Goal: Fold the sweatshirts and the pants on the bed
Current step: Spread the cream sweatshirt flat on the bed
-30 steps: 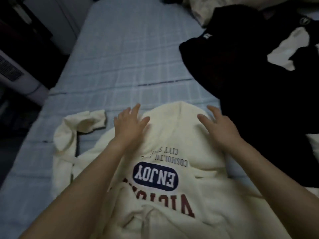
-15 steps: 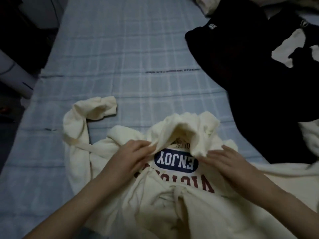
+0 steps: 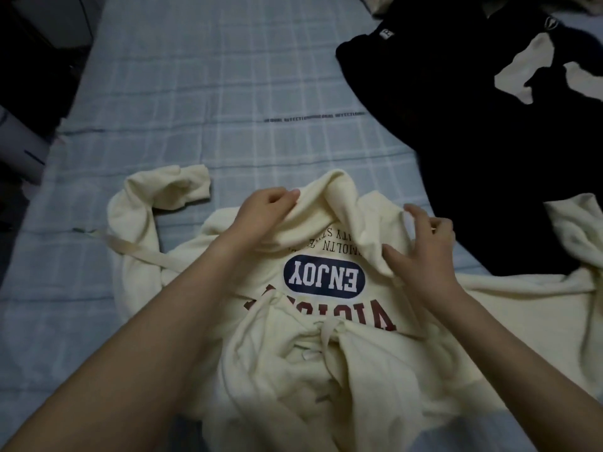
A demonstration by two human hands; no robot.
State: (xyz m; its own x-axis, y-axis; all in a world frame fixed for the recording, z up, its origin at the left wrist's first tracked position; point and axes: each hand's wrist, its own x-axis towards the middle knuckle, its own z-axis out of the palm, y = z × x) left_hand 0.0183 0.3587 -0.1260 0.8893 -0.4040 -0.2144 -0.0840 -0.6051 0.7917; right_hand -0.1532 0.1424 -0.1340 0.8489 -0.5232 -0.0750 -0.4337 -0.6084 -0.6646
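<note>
The cream sweatshirt [image 3: 326, 370] lies print-up on the bed [image 3: 195, 93]. It looks soft, thick and floppy, so its doubled far edge wants a grip near both corners. The left hand [image 3: 264, 207] and right hand [image 3: 424, 243] each pinch that edge. Dark clothes [image 3: 456, 141] lie right of the sweatshirt.

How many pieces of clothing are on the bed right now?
2 that I can tell apart: the cream sweatshirt in front, nearest the camera, and a black garment at the far right. That one is a dark heap and may hide more.
</note>
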